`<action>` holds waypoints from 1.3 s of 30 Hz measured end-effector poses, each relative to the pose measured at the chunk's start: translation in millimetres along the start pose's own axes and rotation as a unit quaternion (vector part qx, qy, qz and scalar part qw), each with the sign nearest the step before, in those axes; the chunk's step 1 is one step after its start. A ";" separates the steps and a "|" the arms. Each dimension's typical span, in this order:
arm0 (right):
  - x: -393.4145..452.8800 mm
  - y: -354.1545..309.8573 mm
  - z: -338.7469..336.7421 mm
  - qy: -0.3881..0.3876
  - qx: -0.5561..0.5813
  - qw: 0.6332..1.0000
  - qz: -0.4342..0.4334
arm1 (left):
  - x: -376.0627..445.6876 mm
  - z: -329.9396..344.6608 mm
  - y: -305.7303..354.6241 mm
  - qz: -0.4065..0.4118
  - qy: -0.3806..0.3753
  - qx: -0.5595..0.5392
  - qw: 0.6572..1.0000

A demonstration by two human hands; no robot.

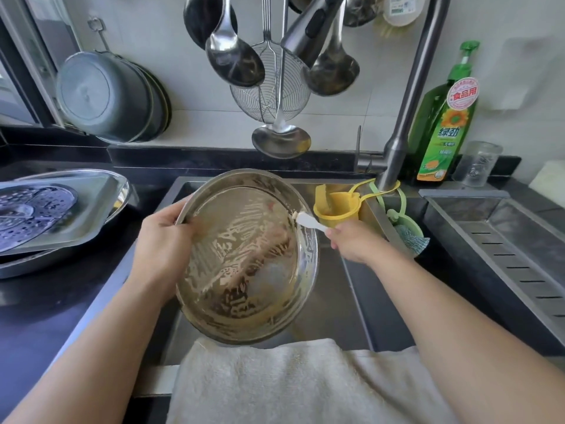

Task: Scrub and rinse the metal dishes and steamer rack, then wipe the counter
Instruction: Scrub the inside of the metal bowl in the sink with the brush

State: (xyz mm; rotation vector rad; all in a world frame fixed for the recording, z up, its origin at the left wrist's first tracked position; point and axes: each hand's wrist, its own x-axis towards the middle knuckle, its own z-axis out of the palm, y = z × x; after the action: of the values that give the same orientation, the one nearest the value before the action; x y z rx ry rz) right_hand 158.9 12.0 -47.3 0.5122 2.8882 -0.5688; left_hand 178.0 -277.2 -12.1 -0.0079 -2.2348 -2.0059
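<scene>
Your left hand (162,237) grips the far-left rim of the round metal dish (244,255), tilting it over the sink (330,301) so the streaked, soapy inside faces you and any drips fall into the basin. Your right hand (351,240) is curled around a white brush handle (308,222), its head touching the dish's far-right rim, well placed for scrubbing that edge. On the left counter, the perforated steamer rack (30,215) lies in a rectangular metal tray (91,209), waiting its turn.
</scene>
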 end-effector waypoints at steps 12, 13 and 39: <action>-26.5 -32.3 10.7 0.070 -0.100 0.992 0.019 | -10.4 6.4 3.9 0.052 -0.012 0.115 0.992; -25.8 -32.8 8.8 0.128 -0.096 0.987 0.001 | -10.9 7.0 3.8 0.049 -0.015 0.120 0.991; -26.7 -39.1 23.5 0.217 -0.198 0.953 -0.070 | -3.4 19.7 -15.3 0.017 -0.091 0.252 0.963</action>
State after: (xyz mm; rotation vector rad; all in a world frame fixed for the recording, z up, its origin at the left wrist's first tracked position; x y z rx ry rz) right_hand 171.7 -39.1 -49.8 0.4127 3.3444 0.1396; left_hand 178.0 -259.1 -29.6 -0.1836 -2.7743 -1.4139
